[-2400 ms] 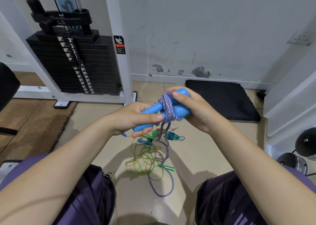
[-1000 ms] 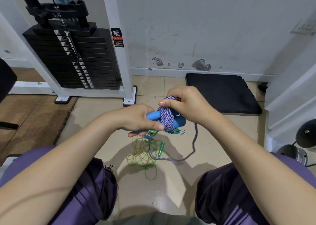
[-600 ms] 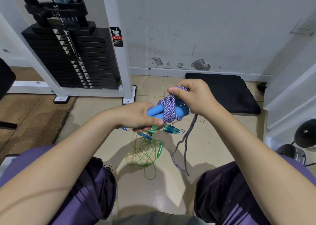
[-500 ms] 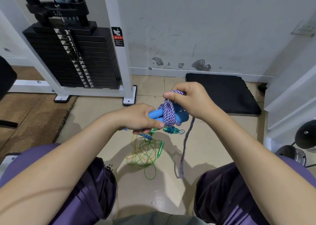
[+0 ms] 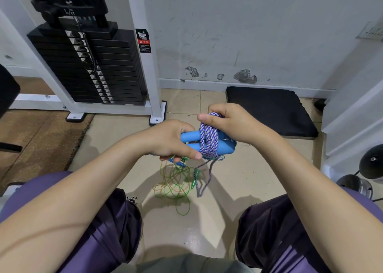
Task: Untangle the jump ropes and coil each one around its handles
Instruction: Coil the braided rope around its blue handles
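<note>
Hands (image 5: pixel 172 140) around purple-wrapped blue handles (image 5: pixel 189 136)

Two blue handles (image 5: pixel 189 142) are held side by side, roughly level, above the floor. A purple-and-white braided rope (image 5: pixel 209 141) is wound around them in several tight turns near their right ends, and a short tail (a doubled loop) is left hanging below. Beneath, a thin green rope (image 5: pixel 174 184) is seen lying tangled on the floor, with small green handles (image 5: pixel 194 182) among its loops.
</note>
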The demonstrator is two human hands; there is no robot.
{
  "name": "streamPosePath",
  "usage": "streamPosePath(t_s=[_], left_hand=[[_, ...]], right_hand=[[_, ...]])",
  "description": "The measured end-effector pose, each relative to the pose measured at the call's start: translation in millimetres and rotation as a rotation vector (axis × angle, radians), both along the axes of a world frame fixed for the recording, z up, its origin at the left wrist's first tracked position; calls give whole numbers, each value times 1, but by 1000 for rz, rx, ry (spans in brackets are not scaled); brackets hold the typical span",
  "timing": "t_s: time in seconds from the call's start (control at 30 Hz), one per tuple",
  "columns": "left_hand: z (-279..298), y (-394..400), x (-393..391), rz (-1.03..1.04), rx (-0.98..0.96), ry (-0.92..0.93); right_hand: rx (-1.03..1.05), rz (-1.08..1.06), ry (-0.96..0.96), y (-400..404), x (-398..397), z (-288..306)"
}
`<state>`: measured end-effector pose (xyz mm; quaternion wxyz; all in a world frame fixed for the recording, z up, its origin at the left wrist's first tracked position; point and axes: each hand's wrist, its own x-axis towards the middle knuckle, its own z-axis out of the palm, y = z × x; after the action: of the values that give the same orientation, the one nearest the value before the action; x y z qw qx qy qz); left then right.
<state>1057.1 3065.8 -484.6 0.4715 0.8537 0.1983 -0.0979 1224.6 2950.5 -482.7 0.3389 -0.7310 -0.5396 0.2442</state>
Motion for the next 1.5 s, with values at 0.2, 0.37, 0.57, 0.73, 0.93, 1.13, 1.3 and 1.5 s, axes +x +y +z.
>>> streamPosePath(t_s=[0.2,0.37,0.57,0.73,0.93,1.13,1.3,1.5], left_hand=[[-2,-1,1,-66,30,-11],[-4,0,0,-87,42,-63],[-3,5,-2,-33,-52,-118],[-7,11,-5,116,-300,-250],[-2,14,3,463,-572,-410],[6,27,0,583,-882,-419],[3,32,-3,602,-764,-441],[-3,33,1,671,-191,-343]], right_hand=[[-135,5,217,-4,5,2],[55,33,253,0,0,-2],[-38,-13,320,-5,-1,-1],[33,-26,901,-7,5,2],[28,43,879,3,-13,-15],[16,-79,499,10,-22,-27],[30,-121,547,12,-22,-23],[37,-74,469,7,-30,-8]])
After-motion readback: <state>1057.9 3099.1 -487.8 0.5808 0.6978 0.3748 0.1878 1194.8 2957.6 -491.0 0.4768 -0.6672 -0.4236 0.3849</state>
